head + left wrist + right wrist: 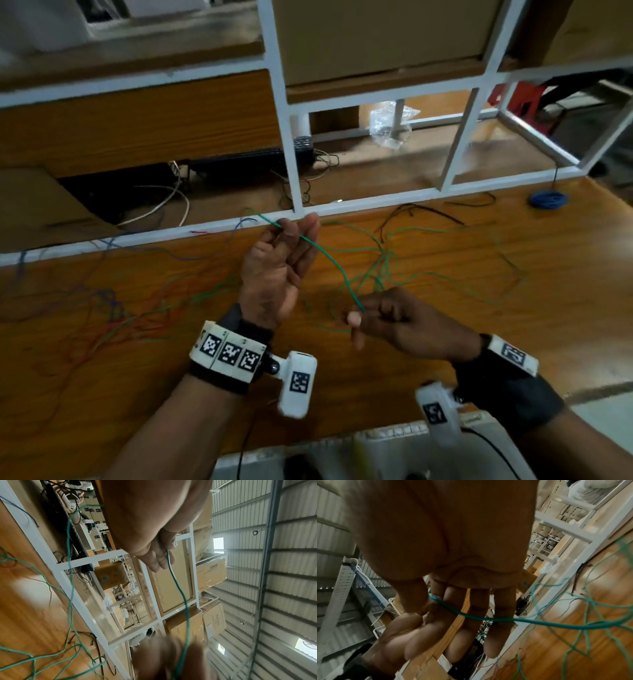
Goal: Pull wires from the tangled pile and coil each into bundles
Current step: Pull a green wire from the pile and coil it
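Lower right of head view, right hand (387,322) pinches green wire (329,260) to feed slack; mid-frame left hand (281,263), palm up w/ thumb clamping wire end, serves as coil form; tangled pile (113,308) sits far left.

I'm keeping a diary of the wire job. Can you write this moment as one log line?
step: coiling | left hand: pinches green wire end | right hand: pinches same wire | blue bundle: on table
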`<state>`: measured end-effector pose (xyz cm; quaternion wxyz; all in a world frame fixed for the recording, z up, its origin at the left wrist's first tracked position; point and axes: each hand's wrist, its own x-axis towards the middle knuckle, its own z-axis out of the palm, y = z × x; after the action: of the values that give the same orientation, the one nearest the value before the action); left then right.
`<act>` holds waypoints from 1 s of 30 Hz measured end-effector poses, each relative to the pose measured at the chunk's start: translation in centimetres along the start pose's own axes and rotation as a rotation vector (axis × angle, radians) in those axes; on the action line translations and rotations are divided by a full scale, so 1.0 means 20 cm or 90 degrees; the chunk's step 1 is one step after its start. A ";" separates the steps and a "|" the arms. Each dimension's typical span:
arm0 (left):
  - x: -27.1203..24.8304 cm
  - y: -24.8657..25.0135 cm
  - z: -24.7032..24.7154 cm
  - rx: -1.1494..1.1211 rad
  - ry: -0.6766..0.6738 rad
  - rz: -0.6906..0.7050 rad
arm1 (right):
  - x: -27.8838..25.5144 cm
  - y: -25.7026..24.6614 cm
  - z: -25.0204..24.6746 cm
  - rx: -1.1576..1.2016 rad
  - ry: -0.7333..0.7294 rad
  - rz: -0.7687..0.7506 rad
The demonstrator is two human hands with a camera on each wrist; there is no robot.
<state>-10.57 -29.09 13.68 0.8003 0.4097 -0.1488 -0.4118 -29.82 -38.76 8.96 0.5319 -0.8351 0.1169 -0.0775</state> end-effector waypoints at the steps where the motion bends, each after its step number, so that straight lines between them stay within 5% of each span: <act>1: 0.00 -0.01 0.02 0.000 0.007 0.009 | -0.06 0.03 -0.03 -0.007 0.004 0.003; 8: 0.01 -0.02 0.08 0.006 0.111 0.105 | -0.45 0.14 -0.27 -0.010 0.063 0.033; 12: -0.02 -0.05 0.03 0.175 0.135 0.030 | -0.58 0.14 -0.39 -0.007 0.151 0.042; 15: -0.16 -0.11 0.01 0.555 0.057 -0.076 | -0.62 0.10 -0.41 0.075 0.170 0.032; 17: -0.27 -0.12 0.02 0.871 0.016 0.023 | -0.64 0.05 -0.38 0.095 0.161 0.030; 18: -0.32 -0.12 0.06 0.915 0.019 0.119 | -0.64 0.03 -0.36 0.093 0.154 0.028; 21: -0.46 -0.13 0.25 0.835 -0.178 0.361 | -0.62 -0.05 -0.28 0.088 0.113 0.024; 25: -0.44 -0.20 0.34 0.893 -0.504 0.306 | -0.56 -0.18 -0.21 0.056 0.138 -0.006; 30: -0.33 -0.09 0.27 0.742 -0.429 0.337 | -0.59 -0.23 -0.22 0.036 0.135 0.026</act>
<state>-18.77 -27.33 16.37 0.4352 0.5711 -0.6771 -0.1614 -41.83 -37.43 15.02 0.5412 -0.8045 0.1871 -0.1578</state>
